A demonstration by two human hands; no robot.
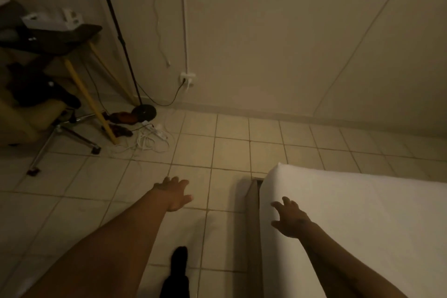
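The right hand (289,220) has its fingers spread and loose, pinching nothing, over the left margin of the white rectangular mattress (358,220); I cannot tell whether they touch the cover. The mattress's rounded corner lies just ahead of those fingertips. One edge runs back toward the person along the brown bed frame (252,215), and the other runs off to the right. The left hand (173,192), fingers also relaxed and holding nothing, hangs over the pale tiled floor (232,150), well apart from the mattress. So the right hand looks the nearer for taking the corner.

Left grip (173,192), right grip (289,219) — both splayed
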